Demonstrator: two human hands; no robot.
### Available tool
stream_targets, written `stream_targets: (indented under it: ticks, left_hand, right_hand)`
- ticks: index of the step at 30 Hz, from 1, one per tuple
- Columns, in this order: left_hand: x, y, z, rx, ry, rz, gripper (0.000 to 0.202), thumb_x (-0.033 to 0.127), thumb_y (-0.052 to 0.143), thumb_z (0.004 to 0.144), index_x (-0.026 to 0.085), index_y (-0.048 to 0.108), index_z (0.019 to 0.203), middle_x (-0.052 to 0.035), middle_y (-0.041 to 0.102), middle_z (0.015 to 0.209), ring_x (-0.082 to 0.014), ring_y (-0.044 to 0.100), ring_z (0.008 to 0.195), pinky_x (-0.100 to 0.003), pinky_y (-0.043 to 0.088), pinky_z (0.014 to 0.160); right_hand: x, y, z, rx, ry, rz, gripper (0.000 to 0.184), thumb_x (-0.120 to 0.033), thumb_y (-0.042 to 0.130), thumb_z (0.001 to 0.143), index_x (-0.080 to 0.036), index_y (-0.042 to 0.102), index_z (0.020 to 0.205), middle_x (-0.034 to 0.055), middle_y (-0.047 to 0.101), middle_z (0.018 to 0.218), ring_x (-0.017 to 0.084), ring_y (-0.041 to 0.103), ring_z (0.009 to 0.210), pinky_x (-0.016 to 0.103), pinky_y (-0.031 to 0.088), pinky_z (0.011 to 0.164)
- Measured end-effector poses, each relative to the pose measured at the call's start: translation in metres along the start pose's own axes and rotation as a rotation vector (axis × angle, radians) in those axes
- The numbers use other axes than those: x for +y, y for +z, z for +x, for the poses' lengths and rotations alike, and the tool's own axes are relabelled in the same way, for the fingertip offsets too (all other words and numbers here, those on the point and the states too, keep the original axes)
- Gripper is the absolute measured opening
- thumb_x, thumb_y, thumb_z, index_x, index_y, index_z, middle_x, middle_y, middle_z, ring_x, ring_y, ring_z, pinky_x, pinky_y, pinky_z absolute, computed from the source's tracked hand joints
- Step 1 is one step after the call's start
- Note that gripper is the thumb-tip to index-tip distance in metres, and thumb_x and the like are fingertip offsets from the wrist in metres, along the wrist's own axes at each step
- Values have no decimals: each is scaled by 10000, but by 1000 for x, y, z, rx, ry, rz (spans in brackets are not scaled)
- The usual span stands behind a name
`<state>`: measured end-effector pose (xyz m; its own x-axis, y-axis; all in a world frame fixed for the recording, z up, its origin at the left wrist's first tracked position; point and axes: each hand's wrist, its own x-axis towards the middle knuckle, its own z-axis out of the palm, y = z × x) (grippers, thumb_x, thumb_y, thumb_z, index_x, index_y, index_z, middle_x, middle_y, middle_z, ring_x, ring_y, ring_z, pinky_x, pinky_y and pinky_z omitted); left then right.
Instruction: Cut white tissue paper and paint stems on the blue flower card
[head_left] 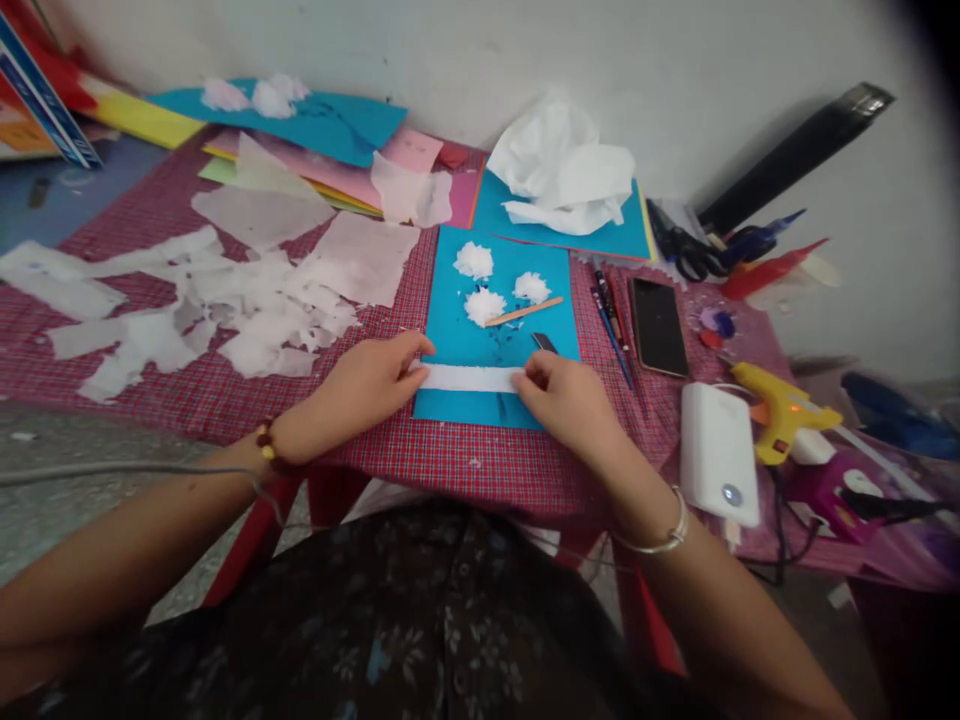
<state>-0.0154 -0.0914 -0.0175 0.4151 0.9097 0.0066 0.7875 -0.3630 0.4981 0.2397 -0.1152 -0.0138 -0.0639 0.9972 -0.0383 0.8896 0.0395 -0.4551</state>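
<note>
A narrow white paper strip [472,378] is stretched level between my two hands. My left hand [379,375] pinches its left end, fingers closed, and my right hand [566,395] pinches the right end the same way. Under the strip lies a blue sheet of paper [450,405] with dark marks on it. Farther up that sheet sit three fluffy white paper flowers [474,261]. A flat wooden stick [525,312] rests beside them, touching the lower flower. A small dark flat piece [544,343] shows just above my right hand.
Torn white paper pieces [277,310] cover the table's left side. Crumpled white paper [559,165] sits at the back. To the right are pens [613,325], a phone [658,325], scissors [690,250], a white power bank [718,455] and a yellow glue gun [784,410]. A cable [150,467] crosses my left forearm.
</note>
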Motion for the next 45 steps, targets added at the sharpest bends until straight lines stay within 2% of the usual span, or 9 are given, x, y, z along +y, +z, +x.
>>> stream_targets:
  ticks: [4, 9, 13, 17, 27, 32, 35, 39, 45]
  left_hand:
    - [-5, 7, -9, 39, 286, 381, 379, 136, 422, 973, 182, 600, 1304, -144, 671, 1183, -290, 624, 1104, -435, 489, 914]
    - [-9, 3, -3, -62, 670, 448, 650, -30, 442, 886, 332, 512, 1422, -82, 417, 1577, -329, 361, 1463, -620, 245, 1181]
    - [-7, 1, 3, -116, 670, 445, 628, -24, 451, 899, 329, 504, 1416, -80, 403, 1591, -308, 361, 1471, -624, 241, 1184]
    - [-6, 2, 3, -120, 709, 474, 627, -22, 449, 897, 288, 470, 1441, -107, 429, 1573, -321, 385, 1458, -617, 252, 1185]
    - [-46, -19, -42, -50, 584, 451, 673, -36, 477, 815, 252, 501, 1423, -96, 425, 1582, -300, 379, 1468, -564, 160, 1239]
    - [-64, -16, -56, 46, 467, 455, 430, 56, 474, 892, 196, 605, 1275, -138, 547, 1474, -322, 476, 1379, -578, 252, 1194]
    - [-55, -26, -50, 113, 452, 451, 217, 177, 478, 931, 195, 662, 1045, -137, 625, 1360, -344, 564, 1246, -583, 337, 1121]
    - [-20, -37, -20, 92, 469, 321, 227, 278, 442, 994, 218, 659, 971, -67, 711, 1024, -250, 638, 940, -444, 476, 875]
    - [34, -4, 42, -135, 502, 237, 227, 347, 523, 983, 183, 680, 972, -62, 668, 944, -228, 590, 891, -374, 442, 800]
  right_hand:
    - [-10, 7, -3, -57, -55, -345, 205, -312, 496, 924, -200, 622, 807, 40, 665, 674, 167, 520, 563, 307, 189, 538]
    - [-10, 4, -7, 45, -90, -406, 227, -285, 484, 949, -164, 671, 994, 109, 737, 891, 244, 656, 743, 325, 392, 591]
    - [-14, 6, -28, 144, -304, -286, 382, -255, 515, 957, -119, 610, 1301, 201, 650, 1326, 338, 619, 1186, 485, 505, 946]
    - [-17, 25, -58, -75, -485, -199, 626, -295, 577, 937, -119, 414, 1515, 186, 425, 1580, 326, 408, 1458, 553, 361, 1183]
    - [-2, 34, -78, -116, -437, -258, 663, -295, 614, 918, -170, 401, 1534, 158, 316, 1632, 324, 309, 1510, 594, 323, 1203]
    - [8, 28, -89, -69, -398, -253, 689, -283, 608, 912, -172, 371, 1548, 168, 373, 1608, 338, 376, 1478, 585, 401, 1165]
    - [14, 15, -97, -19, -360, -163, 662, -253, 567, 931, -220, 348, 1555, 152, 469, 1559, 321, 459, 1429, 569, 472, 1109]
    - [30, -11, -101, 143, -269, -52, 574, -213, 525, 953, -282, 395, 1508, 114, 617, 1402, 297, 581, 1295, 552, 515, 1050]
    - [66, -20, -86, 215, -85, -219, 557, -337, 580, 937, -194, 449, 1458, 184, 615, 1249, 365, 609, 1135, 609, 527, 954]
